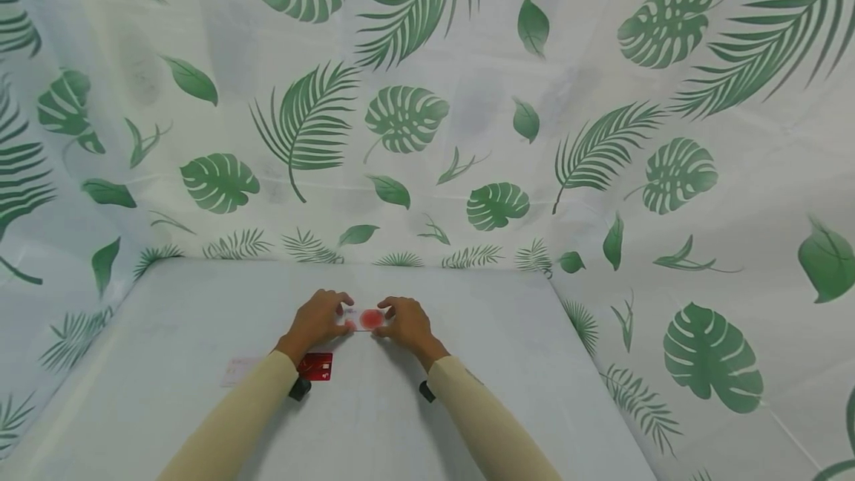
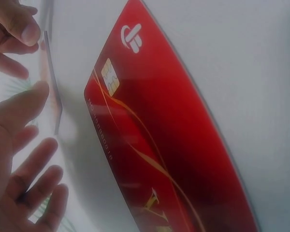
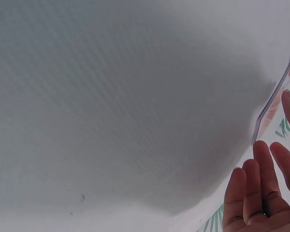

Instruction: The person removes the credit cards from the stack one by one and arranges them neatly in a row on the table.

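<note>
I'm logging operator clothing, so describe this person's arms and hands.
The left sleeve and right sleeve are long, plain and pale beige. One small black block shows by the left sleeve's end, another by the right's. The left hand and right hand wear no gloves.

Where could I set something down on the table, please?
Bare table spreads right of the right sleeve and left of the pale card; it is crowded around the held card and by the red card.
</note>
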`<control>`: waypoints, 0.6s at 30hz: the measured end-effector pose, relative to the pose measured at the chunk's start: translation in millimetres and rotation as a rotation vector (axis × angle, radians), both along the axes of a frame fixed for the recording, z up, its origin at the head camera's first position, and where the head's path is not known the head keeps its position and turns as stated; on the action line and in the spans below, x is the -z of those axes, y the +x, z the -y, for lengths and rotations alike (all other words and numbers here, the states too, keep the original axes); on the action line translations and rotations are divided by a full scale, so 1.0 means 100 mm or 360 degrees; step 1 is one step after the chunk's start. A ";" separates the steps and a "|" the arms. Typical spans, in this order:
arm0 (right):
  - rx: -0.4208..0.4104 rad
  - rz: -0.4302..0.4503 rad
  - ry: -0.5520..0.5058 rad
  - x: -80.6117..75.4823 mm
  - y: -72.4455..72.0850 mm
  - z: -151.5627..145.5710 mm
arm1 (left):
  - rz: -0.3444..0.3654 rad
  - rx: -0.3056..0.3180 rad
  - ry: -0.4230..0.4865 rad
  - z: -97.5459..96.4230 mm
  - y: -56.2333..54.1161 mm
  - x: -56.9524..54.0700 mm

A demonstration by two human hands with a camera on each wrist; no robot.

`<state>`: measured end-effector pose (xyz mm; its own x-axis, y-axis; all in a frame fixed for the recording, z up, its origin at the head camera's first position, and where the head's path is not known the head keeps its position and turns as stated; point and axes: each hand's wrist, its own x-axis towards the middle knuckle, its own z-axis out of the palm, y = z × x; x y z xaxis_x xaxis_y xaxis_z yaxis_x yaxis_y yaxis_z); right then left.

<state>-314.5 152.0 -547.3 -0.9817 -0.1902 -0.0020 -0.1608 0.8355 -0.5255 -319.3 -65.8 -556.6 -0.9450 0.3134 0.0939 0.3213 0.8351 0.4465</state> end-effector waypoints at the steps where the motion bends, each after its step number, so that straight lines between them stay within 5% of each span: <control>1: -0.0003 0.0000 0.0007 0.00 0.00 0.00 | 0.0002 0.0000 -0.0009 0.00 -0.01 0.01; 18: -0.0048 0.0028 0.0067 0.01 -0.09 -0.03 | 0.0038 -0.0015 -0.0095 -0.04 -0.07 0.05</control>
